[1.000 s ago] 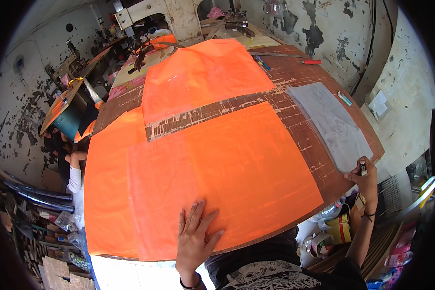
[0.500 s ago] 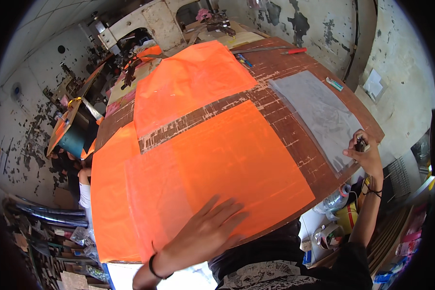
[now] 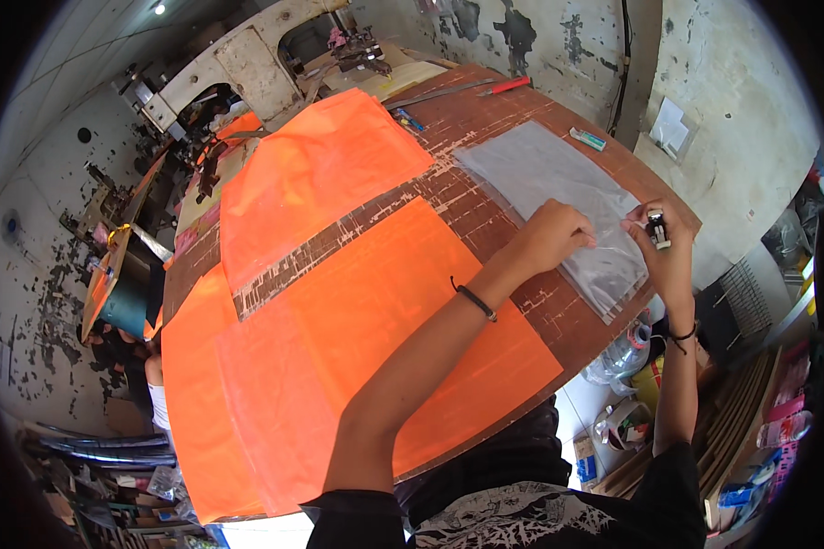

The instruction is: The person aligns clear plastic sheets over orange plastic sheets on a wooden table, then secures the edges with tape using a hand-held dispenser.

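My right hand (image 3: 670, 245) is closed around a small black-and-silver stapler (image 3: 657, 229) at the table's right edge. Its thumb and forefinger point toward my left hand. My left hand (image 3: 558, 236) is closed, fingertips pinched at a clear plastic sheet (image 3: 540, 174) in the greyish stack; the exact grip is partly hidden. My left forearm crosses over a bright orange sheet (image 3: 384, 274), whose left part looks paler under a plastic layer. Beyond it lies another orange sheet (image 3: 320, 165), and a further orange piece (image 3: 192, 366) is at the left.
On the brown, scratched table (image 3: 549, 302) are a small green-and-white box (image 3: 588, 138), a red-handled tool (image 3: 505, 86) and blue pens (image 3: 410, 120). A large machine frame (image 3: 247, 69) stands behind. Below the right edge are a plastic bottle (image 3: 627, 352) and stacked boards (image 3: 751, 403).
My left hand has moved from the near edge of the orange sheet up and right to the plastic stack, its fingers closing. My right hand has lifted and turned, still holding the stapler.
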`<control>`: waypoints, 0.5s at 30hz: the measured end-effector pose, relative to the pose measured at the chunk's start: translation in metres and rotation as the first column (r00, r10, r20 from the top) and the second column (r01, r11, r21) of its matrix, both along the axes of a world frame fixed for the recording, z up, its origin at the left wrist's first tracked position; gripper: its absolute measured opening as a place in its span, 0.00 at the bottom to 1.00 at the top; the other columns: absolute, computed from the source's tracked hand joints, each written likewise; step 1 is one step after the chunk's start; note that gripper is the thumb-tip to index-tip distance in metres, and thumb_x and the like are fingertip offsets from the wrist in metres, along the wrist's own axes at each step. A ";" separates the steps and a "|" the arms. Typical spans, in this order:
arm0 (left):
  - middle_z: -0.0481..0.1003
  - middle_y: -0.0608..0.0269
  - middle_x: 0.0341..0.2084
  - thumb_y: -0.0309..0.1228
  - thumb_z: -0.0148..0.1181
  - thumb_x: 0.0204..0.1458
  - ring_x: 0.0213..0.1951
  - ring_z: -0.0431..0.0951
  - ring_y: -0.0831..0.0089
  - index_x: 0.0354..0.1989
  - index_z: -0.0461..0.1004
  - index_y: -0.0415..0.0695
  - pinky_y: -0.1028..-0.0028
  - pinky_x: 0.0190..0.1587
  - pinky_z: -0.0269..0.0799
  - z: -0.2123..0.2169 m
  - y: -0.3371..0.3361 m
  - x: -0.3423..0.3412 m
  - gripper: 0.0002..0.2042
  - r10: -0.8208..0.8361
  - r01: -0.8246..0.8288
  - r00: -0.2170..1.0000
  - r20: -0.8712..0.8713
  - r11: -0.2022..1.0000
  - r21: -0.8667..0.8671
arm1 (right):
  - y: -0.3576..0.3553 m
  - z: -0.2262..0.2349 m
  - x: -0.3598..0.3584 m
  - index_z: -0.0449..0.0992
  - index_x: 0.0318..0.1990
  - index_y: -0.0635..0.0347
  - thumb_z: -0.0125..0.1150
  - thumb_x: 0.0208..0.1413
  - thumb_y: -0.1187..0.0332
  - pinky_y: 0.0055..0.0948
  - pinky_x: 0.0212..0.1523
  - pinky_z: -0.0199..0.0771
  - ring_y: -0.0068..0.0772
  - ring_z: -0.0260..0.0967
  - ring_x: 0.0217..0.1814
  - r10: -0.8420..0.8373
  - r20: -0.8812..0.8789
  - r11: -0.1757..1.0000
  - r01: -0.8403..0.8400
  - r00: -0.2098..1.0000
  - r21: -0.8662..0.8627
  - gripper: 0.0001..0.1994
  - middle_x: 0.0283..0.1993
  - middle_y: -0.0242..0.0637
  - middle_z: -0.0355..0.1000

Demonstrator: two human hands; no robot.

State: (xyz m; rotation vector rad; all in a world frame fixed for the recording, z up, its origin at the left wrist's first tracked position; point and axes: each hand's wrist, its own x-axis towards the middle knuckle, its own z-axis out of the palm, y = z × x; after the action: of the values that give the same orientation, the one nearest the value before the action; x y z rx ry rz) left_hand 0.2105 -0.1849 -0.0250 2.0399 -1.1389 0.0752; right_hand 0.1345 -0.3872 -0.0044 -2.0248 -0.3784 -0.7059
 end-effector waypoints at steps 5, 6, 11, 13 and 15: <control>0.80 0.56 0.22 0.29 0.70 0.44 0.25 0.78 0.72 0.26 0.82 0.38 0.74 0.31 0.72 -0.013 0.001 0.015 0.07 0.092 -0.118 0.965 -0.246 0.989 -0.094 | 0.027 -0.007 -0.040 0.67 0.31 0.62 0.68 0.47 0.79 0.27 0.32 0.70 0.34 0.70 0.30 -0.163 0.150 0.977 0.181 0.975 -0.113 0.12 0.34 0.40 0.75; 0.80 0.57 0.22 0.30 0.71 0.44 0.25 0.77 0.74 0.26 0.81 0.37 0.75 0.30 0.71 -0.015 0.001 0.019 0.08 0.115 -0.149 0.954 -0.277 0.983 -0.104 | 0.029 -0.010 -0.045 0.67 0.31 0.62 0.69 0.47 0.78 0.27 0.32 0.70 0.36 0.71 0.30 -0.130 0.134 0.977 0.151 0.982 -0.153 0.12 0.35 0.40 0.76; 0.79 0.54 0.21 0.30 0.72 0.44 0.23 0.79 0.70 0.23 0.76 0.33 0.73 0.26 0.71 -0.023 -0.007 0.027 0.13 0.175 -0.237 0.892 -0.416 0.966 -0.102 | 0.013 -0.032 -0.049 0.66 0.31 0.64 0.69 0.48 0.72 0.37 0.38 0.74 0.49 0.75 0.40 -0.095 -0.159 0.933 0.032 0.983 -0.359 0.14 0.47 0.43 0.77; 0.79 0.56 0.22 0.31 0.65 0.52 0.23 0.79 0.71 0.29 0.71 0.35 0.73 0.26 0.71 -0.035 -0.006 0.032 0.12 0.156 -0.280 0.887 -0.435 0.930 -0.238 | 0.019 -0.041 -0.052 0.66 0.31 0.64 0.69 0.48 0.71 0.37 0.39 0.74 0.49 0.75 0.42 -0.109 -0.111 0.923 0.059 0.988 -0.381 0.14 0.47 0.42 0.77; 0.79 0.55 0.24 0.31 0.61 0.55 0.24 0.79 0.72 0.33 0.69 0.37 0.73 0.26 0.71 -0.042 -0.004 0.037 0.10 0.161 -0.344 0.881 -0.446 0.864 -0.369 | 0.025 -0.040 -0.051 0.66 0.31 0.64 0.70 0.47 0.69 0.37 0.40 0.75 0.49 0.75 0.44 -0.104 -0.062 0.913 0.070 0.993 -0.403 0.15 0.47 0.42 0.77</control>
State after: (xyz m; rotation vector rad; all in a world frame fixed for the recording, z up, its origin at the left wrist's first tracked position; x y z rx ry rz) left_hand 0.2472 -0.1893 -0.0674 1.6806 -0.5227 0.0381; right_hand 0.0833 -0.3624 -0.0448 -2.4644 -0.4114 -0.6332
